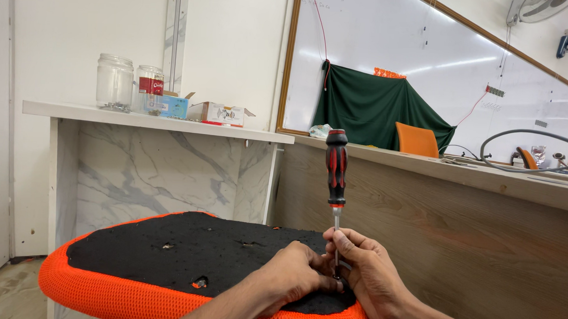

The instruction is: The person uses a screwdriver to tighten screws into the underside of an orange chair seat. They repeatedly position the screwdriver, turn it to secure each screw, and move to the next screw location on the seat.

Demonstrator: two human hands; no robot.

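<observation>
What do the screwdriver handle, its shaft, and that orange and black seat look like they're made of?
Screwdriver handle: likely moulded plastic or rubber, red and black with a slight sheen and ribbed grip. Shaft: bare metal, thin and silvery. Seat: the orange rim looks like woven mesh fabric; the black underside looks like rough felt or fibrous cloth, matte and speckled.

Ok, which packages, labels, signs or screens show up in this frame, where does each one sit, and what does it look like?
Clear jar: far left of the white shelf, round, unlabelled, small dark bits at the bottom.
Labelled jar: just right of the clear jar, round, red label band.
Blue box: right of the jars, small, flap open, light blue.
White carton: further right on the shelf, flat, white with a red edge.
Whiteboard: on the wall at right, wood-framed, partly covered by green cloth.
No screens visible.
</observation>
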